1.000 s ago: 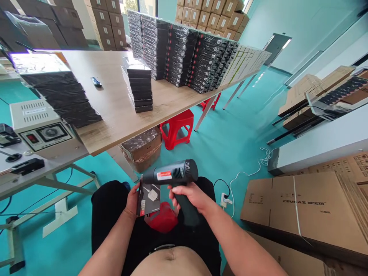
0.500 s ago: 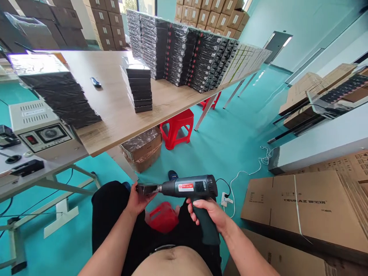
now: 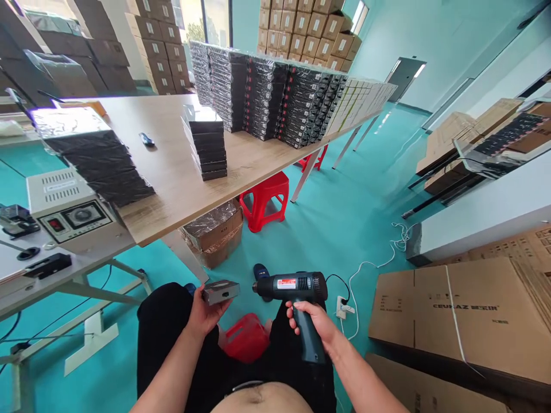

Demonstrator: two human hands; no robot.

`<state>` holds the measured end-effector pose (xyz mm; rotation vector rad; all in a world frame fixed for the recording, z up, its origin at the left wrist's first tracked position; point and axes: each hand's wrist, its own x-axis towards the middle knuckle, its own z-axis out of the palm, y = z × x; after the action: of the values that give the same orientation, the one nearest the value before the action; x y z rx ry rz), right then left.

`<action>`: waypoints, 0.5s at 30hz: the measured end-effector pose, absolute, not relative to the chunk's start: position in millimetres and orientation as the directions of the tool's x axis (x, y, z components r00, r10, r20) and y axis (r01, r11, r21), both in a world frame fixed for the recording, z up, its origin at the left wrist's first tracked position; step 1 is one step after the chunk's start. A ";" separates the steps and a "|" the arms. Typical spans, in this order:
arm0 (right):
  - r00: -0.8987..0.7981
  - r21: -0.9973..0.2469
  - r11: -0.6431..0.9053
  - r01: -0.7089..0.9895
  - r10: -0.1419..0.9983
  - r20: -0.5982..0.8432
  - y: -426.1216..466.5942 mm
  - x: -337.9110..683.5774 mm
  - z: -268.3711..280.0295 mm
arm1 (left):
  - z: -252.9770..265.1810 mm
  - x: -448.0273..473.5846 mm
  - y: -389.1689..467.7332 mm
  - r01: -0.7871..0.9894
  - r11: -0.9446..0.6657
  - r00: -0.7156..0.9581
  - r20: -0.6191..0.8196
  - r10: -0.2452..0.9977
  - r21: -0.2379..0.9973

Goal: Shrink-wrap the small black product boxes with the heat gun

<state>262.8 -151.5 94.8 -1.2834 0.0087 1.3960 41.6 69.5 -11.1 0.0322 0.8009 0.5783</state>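
Note:
Over my lap, my left hand (image 3: 205,312) grips a small flat dark box (image 3: 220,292) with one end turned toward me. My right hand (image 3: 312,321) is wrapped round the handle of a black heat gun (image 3: 293,285) with a red and white label. The gun's nozzle points left at the box, and a short gap parts the two. A black cord runs from the back of the gun to a white power strip (image 3: 344,308).
A wooden table (image 3: 172,203) carries a short stack of black boxes (image 3: 207,149), a wrapped stack (image 3: 101,160) and long rows of wrapped boxes (image 3: 267,97). A control machine (image 3: 73,206) stands left. Red stools (image 3: 264,201) and cartons (image 3: 451,310) stand on the floor.
The heat gun's nozzle has drawn back to the right, away from the box. In my left hand the box has tilted, showing its end and top. My view has tipped up slightly.

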 end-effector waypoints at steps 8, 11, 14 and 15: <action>0.219 -0.503 -0.201 -0.841 0.722 -0.656 -168.7 278.5 34.6 | 46.9 49.9 89.6 -0.201 0.805 0.477 -0.662 0.578 0.558; 0.152 -0.430 -0.183 -0.884 0.758 -0.634 -164.7 286.5 23.9 | 105.0 56.5 117.2 -0.293 0.731 0.414 -0.608 0.678 0.616; 0.142 -0.409 -0.161 -0.898 0.774 -0.617 -159.4 287.2 29.1 | 149.9 67.3 134.0 -0.499 0.661 0.369 -0.553 0.747 0.561; 0.144 -0.404 -0.150 -0.902 0.779 -0.611 -158.5 286.1 33.1 | 158.1 71.0 135.1 -0.550 0.648 0.371 -0.540 0.755 0.527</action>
<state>286.1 -158.5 33.1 -0.8905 0.1794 1.4770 71.0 135.1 158.1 0.2773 0.8389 0.8505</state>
